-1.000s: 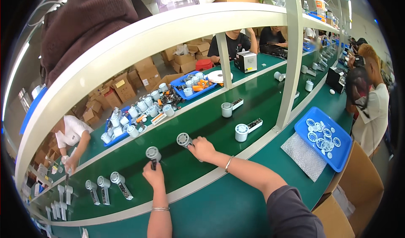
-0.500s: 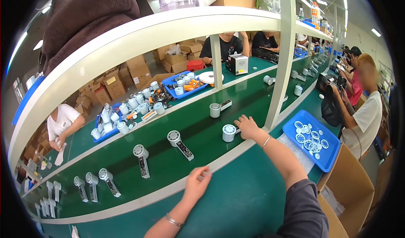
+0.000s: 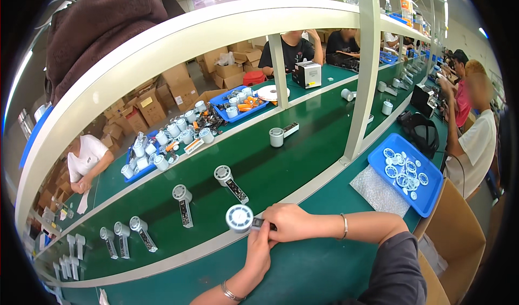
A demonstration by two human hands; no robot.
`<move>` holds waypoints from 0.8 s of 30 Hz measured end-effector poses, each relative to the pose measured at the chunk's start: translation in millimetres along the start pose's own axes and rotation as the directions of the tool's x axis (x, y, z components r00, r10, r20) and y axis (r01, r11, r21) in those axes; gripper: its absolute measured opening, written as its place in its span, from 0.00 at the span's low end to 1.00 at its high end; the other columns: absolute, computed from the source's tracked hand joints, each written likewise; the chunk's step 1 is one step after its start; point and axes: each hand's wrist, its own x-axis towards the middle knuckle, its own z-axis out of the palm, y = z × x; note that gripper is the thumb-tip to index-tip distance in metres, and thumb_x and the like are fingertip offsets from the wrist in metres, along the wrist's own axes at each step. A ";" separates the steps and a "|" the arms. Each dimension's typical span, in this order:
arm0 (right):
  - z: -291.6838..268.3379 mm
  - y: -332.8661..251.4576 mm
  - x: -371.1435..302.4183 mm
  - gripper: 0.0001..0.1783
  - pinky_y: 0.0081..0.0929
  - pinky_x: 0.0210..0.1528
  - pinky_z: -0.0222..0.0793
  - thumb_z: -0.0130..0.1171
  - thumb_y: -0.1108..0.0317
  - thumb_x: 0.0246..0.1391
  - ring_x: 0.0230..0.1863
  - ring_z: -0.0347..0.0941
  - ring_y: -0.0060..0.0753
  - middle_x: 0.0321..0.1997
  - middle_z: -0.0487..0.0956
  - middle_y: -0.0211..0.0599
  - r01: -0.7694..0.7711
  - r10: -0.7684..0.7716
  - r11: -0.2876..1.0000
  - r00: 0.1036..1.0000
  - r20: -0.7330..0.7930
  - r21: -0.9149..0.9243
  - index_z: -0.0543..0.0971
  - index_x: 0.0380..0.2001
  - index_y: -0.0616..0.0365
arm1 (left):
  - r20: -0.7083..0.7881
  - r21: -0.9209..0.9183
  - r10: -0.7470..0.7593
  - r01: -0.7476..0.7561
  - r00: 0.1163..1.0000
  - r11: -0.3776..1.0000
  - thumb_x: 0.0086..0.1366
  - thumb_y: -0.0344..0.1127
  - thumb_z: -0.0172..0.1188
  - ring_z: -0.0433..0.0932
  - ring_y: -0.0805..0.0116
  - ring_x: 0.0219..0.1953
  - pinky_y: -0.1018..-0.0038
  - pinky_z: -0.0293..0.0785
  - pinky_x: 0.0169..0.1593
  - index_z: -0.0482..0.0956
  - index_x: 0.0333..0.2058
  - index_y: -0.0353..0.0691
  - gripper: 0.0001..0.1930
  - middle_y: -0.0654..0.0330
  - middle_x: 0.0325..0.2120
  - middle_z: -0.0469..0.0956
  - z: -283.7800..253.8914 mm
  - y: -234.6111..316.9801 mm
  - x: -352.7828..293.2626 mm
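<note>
In front of me, over the near rail of the green conveyor belt (image 3: 311, 167), is a round-headed device housing (image 3: 239, 218) with a pale cylindrical head and a dark handle. My right hand (image 3: 289, 222) is closed around the handle's end. My left hand (image 3: 259, 253) pinches the handle from below, its fingers meeting the right hand's. Similar housings lie on the belt: one (image 3: 223, 174) just beyond the held one, another (image 3: 182, 194) to its left, and one (image 3: 277, 136) farther off. Their open handles show dark parts inside.
To the right, a blue tray (image 3: 378, 153) of white rings and discs overlaps bubble wrap (image 3: 373, 189), beside an open cardboard box (image 3: 459, 229). A white post (image 3: 363, 89) rises from the rail. Across the belt are parts-filled blue trays (image 3: 219, 97) and several people.
My right hand has taken the housing from the belt at the right and brought it left toward me. My left hand has closed on its handle.
</note>
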 end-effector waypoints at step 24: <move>-15.4 273.5 120.2 0.17 0.45 0.54 0.60 0.50 0.68 0.50 0.56 0.62 0.40 0.48 0.72 0.40 -0.531 0.529 0.409 0.801 -0.281 -0.742 0.71 0.45 0.55 | 0.269 0.522 0.104 -0.236 0.958 0.820 0.53 0.31 0.65 0.74 0.72 0.41 0.76 0.72 0.43 0.67 0.46 0.34 0.23 0.55 0.40 0.76 -44.0 -29.3 -49.2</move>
